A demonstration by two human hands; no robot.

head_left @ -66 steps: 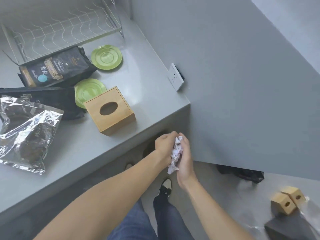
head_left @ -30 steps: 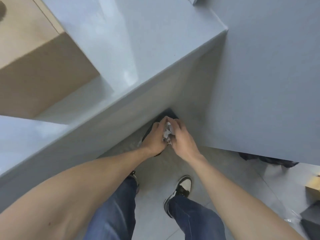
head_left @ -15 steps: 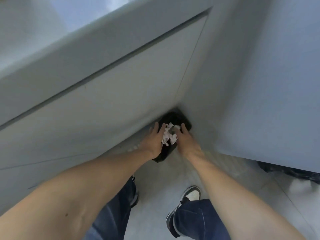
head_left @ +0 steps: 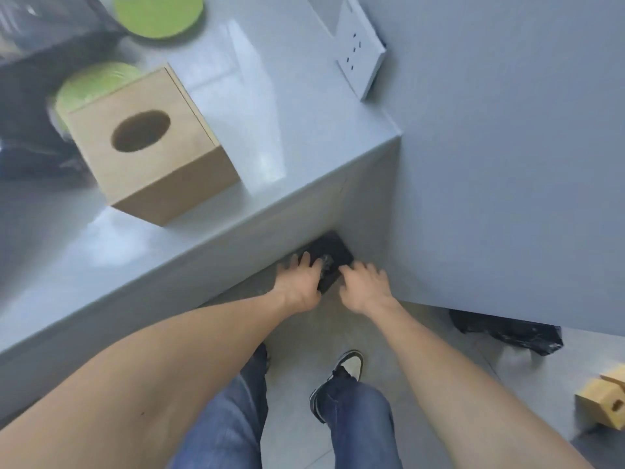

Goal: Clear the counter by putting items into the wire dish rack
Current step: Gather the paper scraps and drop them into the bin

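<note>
My left hand [head_left: 299, 282] and my right hand [head_left: 363, 282] hover with fingers spread over a black bin [head_left: 333, 257] on the floor in the corner below the counter. A bit of crumpled paper [head_left: 326, 262] lies inside the bin between my hands. On the grey counter [head_left: 270, 130] stand a wooden tissue box [head_left: 152, 150] with an oval hole, two green plates [head_left: 159, 13] [head_left: 91, 84] and dark bags [head_left: 30, 96] at the left. The wire dish rack is out of view.
A white socket plate [head_left: 360, 57] sits on the grey wall [head_left: 507, 147] at the right. A black plastic bag [head_left: 507, 333] and wooden blocks [head_left: 605, 401] lie on the floor at the right. My legs and shoes [head_left: 341, 377] are below.
Both hands carried the crumpled paper down from counter height to the bin and let it go. The hands are now apart and empty. The view has tilted back up onto the counter.
</note>
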